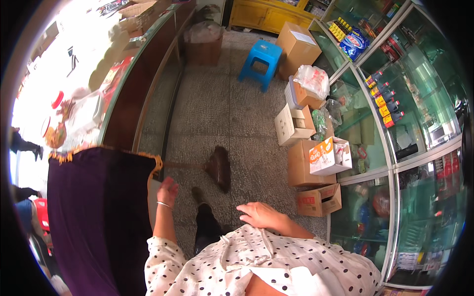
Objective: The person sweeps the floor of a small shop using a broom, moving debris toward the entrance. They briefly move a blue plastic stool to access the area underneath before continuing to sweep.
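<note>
My left hand [168, 191], with a thin bracelet at the wrist, is held beside the edge of a counter draped with a dark purple cloth [94, 212]. Its fingers look loosely bent, and nothing shows in them. Just beyond it lies what looks like a brown broom [220, 169], its wide head over the floor and its handle running left toward the counter. In front of my waist is my right hand [259, 214], palm down, fingers stretched out and holding nothing. My foot [198, 194] shows on the floor between the hands.
Several cardboard boxes [306, 160] line the right side, below glass display cabinets [363, 148] with bottles. A blue plastic stool [261, 61] stands ahead beside a tall carton [297, 52]. A bagged box [202, 47] sits at the far left. Jars [53, 132] stand on the counter.
</note>
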`<state>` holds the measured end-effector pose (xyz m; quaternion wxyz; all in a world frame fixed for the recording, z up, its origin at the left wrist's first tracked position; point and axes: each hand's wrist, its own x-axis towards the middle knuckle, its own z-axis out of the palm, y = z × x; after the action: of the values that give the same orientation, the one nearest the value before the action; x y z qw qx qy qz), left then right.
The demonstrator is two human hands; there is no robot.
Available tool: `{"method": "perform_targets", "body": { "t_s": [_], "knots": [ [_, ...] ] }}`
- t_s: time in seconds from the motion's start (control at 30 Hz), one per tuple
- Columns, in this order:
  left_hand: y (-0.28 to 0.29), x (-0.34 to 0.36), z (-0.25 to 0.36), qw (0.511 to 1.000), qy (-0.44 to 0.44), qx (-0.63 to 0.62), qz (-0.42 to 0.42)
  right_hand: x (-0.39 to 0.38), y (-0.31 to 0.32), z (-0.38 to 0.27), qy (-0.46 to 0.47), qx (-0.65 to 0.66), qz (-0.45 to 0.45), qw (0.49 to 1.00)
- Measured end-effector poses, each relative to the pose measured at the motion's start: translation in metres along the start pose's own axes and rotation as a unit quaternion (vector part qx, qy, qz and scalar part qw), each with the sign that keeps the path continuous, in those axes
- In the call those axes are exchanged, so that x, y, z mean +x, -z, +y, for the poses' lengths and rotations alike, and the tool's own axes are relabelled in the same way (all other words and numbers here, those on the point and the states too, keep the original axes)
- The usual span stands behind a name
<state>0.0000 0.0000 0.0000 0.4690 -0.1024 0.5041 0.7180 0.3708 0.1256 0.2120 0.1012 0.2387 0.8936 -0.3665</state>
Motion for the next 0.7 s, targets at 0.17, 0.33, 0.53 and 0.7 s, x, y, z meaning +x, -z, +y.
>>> {"method": "perform_targets", "body": {
  "t_s": [0.17,0.33,0.53,0.7],
  "knots": [
    [0.033,0.135,-0.032,0.977,0.163,0.035,0.131,0.076,0.043,0.015,-0.074,0.000,-0.029,0.997],
    [0.040,0.187,-0.020,0.988,0.060,0.109,0.089,0.146,0.085,0.020,-0.125,0.022,-0.078,0.989],
    [-0.040,0.165,-0.023,1.000,-0.007,0.027,-0.003,0.211,0.122,0.030,-0.119,0.055,-0.049,0.990],
    [-0.101,0.157,-0.015,0.989,-0.093,0.070,-0.092,0.276,0.163,0.043,-0.044,0.085,0.032,0.995]
  ]
}}
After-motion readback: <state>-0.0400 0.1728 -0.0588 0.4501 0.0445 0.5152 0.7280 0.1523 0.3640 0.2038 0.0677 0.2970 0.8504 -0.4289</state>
